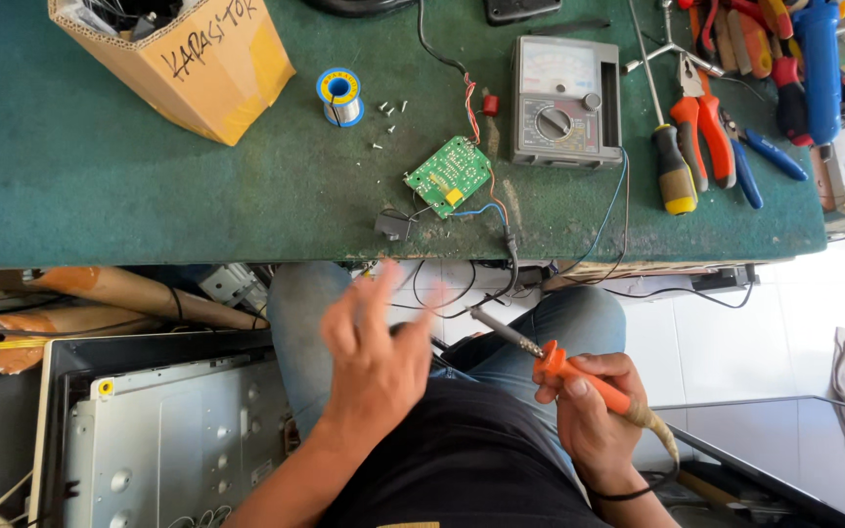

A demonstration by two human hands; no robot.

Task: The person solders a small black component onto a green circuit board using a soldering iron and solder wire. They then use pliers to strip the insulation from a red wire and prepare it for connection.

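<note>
My right hand [599,411] grips an orange-handled soldering iron [579,376] over my lap, its metal tip pointing up-left toward the table edge. My left hand [374,347] hovers in front of me, fingers spread and blurred, holding nothing. On the green mat [100,176] lies a small green circuit board [448,176] with red, blue and black wires running off it. It sits well beyond both hands. A blue spool of solder wire [340,96] and a few loose screws [388,122] lie to its upper left.
A grey analog multimeter [566,102] sits right of the board. A cardboard box [183,54] stands at the back left. Screwdrivers and orange pliers [701,122] crowd the right side. Under the table: a metal chassis [168,440], cardboard tubes [129,293], white floor tiles.
</note>
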